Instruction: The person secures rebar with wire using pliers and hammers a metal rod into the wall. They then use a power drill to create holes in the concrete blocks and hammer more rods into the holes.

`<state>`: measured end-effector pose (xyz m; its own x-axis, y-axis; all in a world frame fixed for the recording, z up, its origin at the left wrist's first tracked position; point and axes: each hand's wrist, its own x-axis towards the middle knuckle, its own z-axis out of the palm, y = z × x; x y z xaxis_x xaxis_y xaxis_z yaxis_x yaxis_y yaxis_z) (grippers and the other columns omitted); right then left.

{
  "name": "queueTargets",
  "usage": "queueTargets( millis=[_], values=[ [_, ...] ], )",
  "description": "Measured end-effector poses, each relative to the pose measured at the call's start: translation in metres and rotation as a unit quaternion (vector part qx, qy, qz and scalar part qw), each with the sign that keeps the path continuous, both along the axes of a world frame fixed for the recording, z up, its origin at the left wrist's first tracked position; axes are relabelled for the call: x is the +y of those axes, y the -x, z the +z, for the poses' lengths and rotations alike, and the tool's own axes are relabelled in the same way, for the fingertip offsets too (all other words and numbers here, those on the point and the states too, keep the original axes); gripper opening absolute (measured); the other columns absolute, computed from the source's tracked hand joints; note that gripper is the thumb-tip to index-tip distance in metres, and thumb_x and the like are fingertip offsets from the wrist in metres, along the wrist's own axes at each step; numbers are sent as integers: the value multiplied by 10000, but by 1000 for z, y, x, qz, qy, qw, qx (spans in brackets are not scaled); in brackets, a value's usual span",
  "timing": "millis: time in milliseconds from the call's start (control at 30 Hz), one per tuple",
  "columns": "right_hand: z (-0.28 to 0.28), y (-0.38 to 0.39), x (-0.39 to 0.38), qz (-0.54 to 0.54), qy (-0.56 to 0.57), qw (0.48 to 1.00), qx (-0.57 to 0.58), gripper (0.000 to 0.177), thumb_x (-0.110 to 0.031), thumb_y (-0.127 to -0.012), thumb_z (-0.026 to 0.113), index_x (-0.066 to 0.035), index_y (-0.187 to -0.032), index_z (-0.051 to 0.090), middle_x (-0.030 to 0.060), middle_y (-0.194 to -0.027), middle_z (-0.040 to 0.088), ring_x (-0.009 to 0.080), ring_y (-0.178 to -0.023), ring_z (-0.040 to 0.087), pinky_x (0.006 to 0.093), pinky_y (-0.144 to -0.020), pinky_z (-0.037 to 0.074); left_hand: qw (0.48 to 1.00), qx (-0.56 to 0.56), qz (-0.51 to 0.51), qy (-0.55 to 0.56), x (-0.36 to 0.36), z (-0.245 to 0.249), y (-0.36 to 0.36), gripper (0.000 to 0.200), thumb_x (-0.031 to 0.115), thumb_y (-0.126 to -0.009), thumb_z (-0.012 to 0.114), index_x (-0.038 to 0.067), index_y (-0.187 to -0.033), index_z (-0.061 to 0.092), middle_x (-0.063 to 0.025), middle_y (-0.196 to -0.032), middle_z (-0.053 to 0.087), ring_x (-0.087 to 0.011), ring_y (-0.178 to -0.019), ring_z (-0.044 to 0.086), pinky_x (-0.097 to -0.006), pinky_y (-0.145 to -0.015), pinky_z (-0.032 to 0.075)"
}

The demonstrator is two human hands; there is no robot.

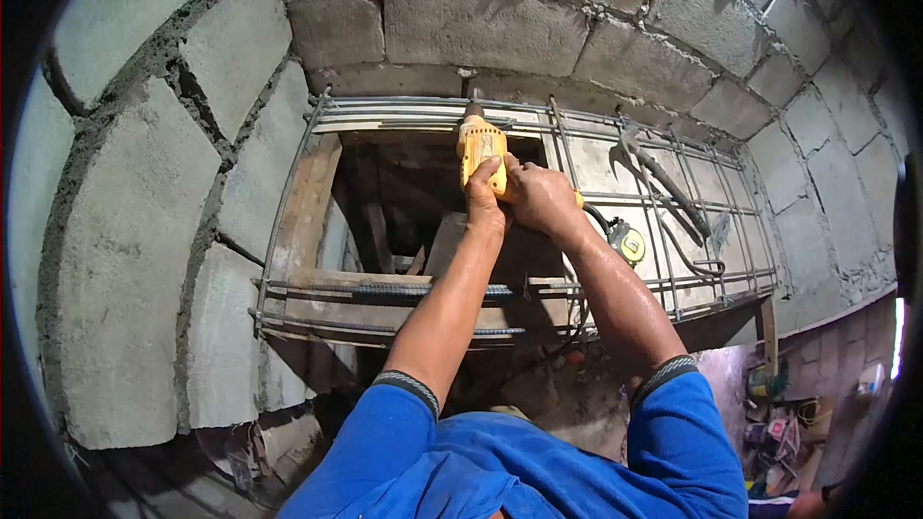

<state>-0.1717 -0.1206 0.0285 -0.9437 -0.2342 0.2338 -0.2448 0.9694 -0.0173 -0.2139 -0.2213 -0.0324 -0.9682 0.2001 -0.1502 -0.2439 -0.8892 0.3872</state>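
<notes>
A yellow power drill [484,144] points away from me, its nose up against the rebar rods [385,108] along the block wall. My left hand [487,197] is closed on the drill's body from the left side. Around its rear and handle, my right hand [541,194] is wrapped, the fingers partly hidden. Below the drill is a dark rectangular opening edged by a wooden frame [312,200]. A black cord runs from the drill's right side past a yellow tape measure [629,242].
Concrete block walls [486,27] rise ahead and on both sides. On the right, a hammer [663,176] and a bent bar tool [690,255] lie on the rebar grid over boards. Assorted items [781,432] sit lower right, near part of another person [808,504].
</notes>
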Motion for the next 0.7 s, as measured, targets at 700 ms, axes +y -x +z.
queueTargets(
  millis=[700],
  values=[
    [0,13,6,-4,3,1000,15,593,-160,-759,695,-51,-1331,582,172,-895,684,377,-793,691,472,-697,549,999,-17,-12,-25,10,-9,16,513,212,-764,749,50,-1226,595,-72,-1029,655,-238,-940,663,-393,-863,554]
  ],
)
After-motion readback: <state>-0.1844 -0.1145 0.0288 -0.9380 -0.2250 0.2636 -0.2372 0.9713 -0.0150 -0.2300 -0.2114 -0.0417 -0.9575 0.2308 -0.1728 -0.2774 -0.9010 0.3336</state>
